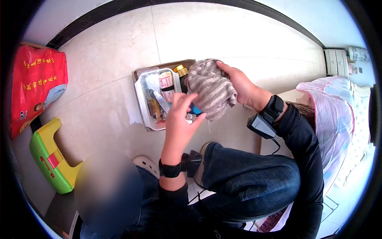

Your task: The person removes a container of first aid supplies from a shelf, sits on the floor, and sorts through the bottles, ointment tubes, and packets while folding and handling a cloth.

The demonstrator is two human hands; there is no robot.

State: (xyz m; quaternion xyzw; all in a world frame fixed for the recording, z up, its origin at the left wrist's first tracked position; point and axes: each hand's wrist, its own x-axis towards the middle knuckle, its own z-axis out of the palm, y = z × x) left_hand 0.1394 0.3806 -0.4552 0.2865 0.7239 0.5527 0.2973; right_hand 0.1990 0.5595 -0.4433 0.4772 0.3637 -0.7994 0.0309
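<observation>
My right hand [243, 85] grips a bunched grey-and-beige striped cloth [211, 85] from its right side, thumb on top. The cloth is raised over the right part of a white plastic bin [160, 126]. My left hand [180, 113] is at the cloth's lower left edge, its fingers curved and apart; whether the fingertips touch the cloth I cannot tell. In the bin lie a white tube [161, 102], a bottle with a red-and-white label [167, 84] and several small items. A gold-lidded jar [180, 71] stands beside the cloth, partly covered by it. Something blue [195, 109] shows below the cloth.
The bin sits in a cardboard box [167, 64] on the tiled floor [107, 51]. At left are a red bag [39, 85] and a green-and-yellow plastic stool [51, 159]. My bent knee [270, 175] is close below the hands. Pink translucent fabric [332, 115] hangs at right.
</observation>
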